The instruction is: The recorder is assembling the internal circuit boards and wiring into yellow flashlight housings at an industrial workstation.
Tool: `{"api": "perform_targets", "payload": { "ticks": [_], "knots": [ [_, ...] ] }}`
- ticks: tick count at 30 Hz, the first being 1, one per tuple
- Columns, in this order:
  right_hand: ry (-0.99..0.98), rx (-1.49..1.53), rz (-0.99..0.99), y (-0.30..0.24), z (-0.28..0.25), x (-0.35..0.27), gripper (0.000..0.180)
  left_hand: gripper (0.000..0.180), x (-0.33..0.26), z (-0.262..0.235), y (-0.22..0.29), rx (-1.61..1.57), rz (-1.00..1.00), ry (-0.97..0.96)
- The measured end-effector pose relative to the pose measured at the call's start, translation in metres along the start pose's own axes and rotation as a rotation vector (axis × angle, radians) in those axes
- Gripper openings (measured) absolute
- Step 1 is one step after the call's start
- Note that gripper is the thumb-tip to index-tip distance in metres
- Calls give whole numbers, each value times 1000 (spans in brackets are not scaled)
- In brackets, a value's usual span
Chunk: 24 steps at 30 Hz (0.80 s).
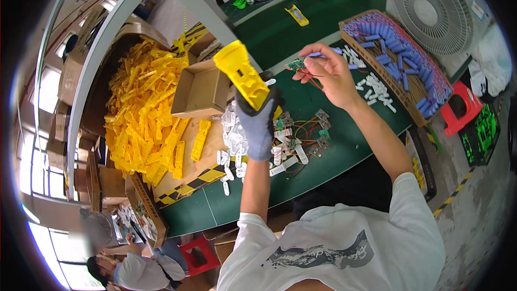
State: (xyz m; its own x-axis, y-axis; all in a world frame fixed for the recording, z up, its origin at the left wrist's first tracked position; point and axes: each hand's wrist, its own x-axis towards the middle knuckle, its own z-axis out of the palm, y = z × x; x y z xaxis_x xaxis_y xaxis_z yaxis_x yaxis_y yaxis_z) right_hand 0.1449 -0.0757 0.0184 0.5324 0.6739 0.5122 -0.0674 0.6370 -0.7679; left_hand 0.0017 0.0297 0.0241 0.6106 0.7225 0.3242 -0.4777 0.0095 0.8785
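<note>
My left hand [256, 121], in a grey and black glove, is closed around a yellow plastic flashlight housing [243, 73]. Its wide end points up and away to the left, and moulded recesses show along its body. To the right, my bare right hand [329, 78] pinches a small green circuit board [295, 65] with thin red wires hanging from it. Something blue shows behind those fingers; whether it is held cannot be made out. Below my hands lie several wired circuit boards [323, 137] with red leads. White plastic pieces [233, 134] are heaped beside my left wrist.
A large heap of yellow housings [145, 113] fills the left side, next to a cardboard box [202, 89]. Blue battery cells [398, 54] lie in a cardboard tray [379, 83] at right, before a fan [428, 11]. Another yellow housing [297, 15] lies farther back. A co-worker [142, 272] sits lower left.
</note>
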Motion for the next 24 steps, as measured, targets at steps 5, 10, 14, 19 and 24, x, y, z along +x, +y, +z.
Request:
{"api": "perform_targets", "payload": {
  "ticks": [5, 10, 14, 19, 24],
  "knots": [
    [-35, 19, 75, 12, 30, 17, 19, 53, 23, -2, 0, 60, 39, -13],
    [-119, -239, 21, 31, 28, 30, 17, 43, 29, -23, 8, 232, 146, 88],
    [-201, -260, 252, 20, 25, 41, 16, 39, 30, -30, 22, 218, 18, 4],
    [-364, -301, 334, 17, 1, 53, 14, 48, 36, -35, 18, 285, -145, -84],
    [-287, -394, 317, -1, -4, 51, 15, 34, 46, -30, 0, 111, -96, 10]
  ]
}}
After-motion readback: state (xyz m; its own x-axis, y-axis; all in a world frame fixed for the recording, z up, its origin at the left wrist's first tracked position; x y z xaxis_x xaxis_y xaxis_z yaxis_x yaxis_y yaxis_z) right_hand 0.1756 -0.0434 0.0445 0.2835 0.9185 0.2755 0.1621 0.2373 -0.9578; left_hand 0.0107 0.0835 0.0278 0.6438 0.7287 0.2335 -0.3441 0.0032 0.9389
